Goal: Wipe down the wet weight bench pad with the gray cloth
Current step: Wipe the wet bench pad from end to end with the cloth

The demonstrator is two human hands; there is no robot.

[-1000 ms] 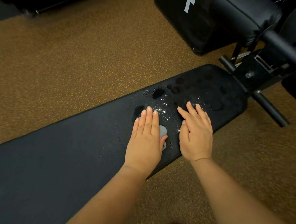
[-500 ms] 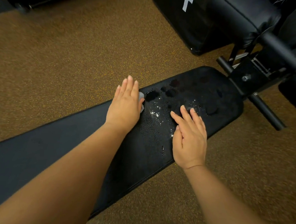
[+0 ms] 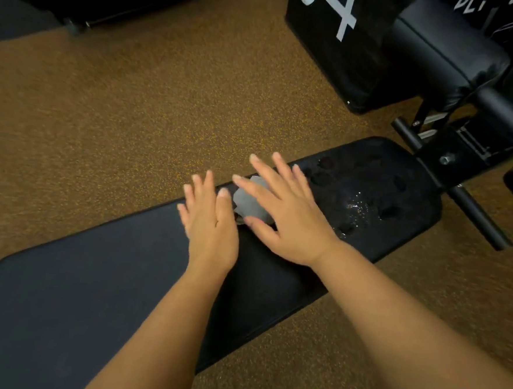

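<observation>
We see both hands over the black bench pad point(image 3: 121, 291), which runs from near left to far right across the brown speckled floor point(image 3: 118, 117). The left hand point(image 3: 209, 221) is flat, fingers straight and a bit spread, palm down above the pad's far edge — whether it actually touches the pad we can't tell, the hand is blurred. The right hand point(image 3: 287, 214) sits just right of it, also flat w/ fingers straight and splayed, laid over the gray cloth point(image 3: 250, 203). The cloth is bunched up on the pad near its far edge, between the two hands; its left part shows, the rest is under the right palm. The right thumb lies along the cloth's near side, not curled round it as far as we can make out.

Right of the hands the pad is wet — glinting droplets point(image 3: 356, 207) and several darker blotches toward the far-right end. Beyond that end is the black metal frame point(image 3: 451, 165) w/ a bolt and a round bar. Far right: a black box point(image 3: 335, 48) w/ white numerals, next to another padded seat point(image 3: 447, 55).
</observation>
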